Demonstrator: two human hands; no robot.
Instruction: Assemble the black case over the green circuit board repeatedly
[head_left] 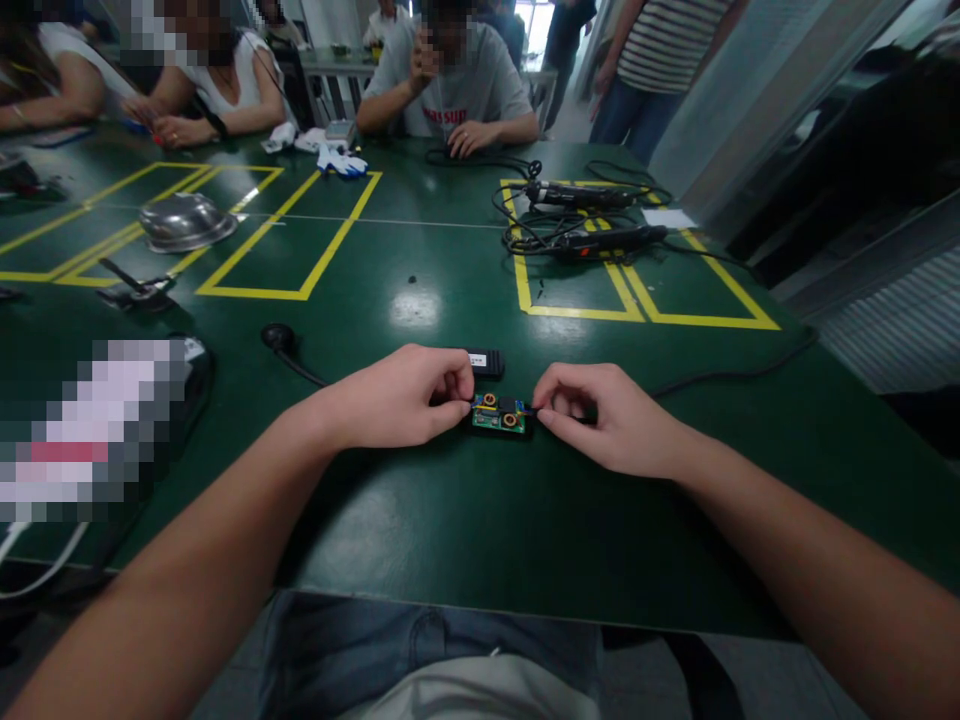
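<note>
A small green circuit board (499, 413) with copper-wound ring coils sits in a dark shell on the table, between my two hands. My left hand (409, 397) pinches at the board's left end, where a blue wire shows by the fingertips. At the opposite end, the thumb and forefinger of my right hand (607, 415) close on a dark cable that meets the board. Just behind lies a black plastic cover (489, 364) with a white label, partly hidden by my left fingers.
A black plug (278, 338) on a cord lies left. Corded black tools (589, 240) rest at back right, inside yellow tape. A metal bowl (186, 221) and white-blue gloves (342, 161) lie farther off. Several people sit across the green table (420, 540).
</note>
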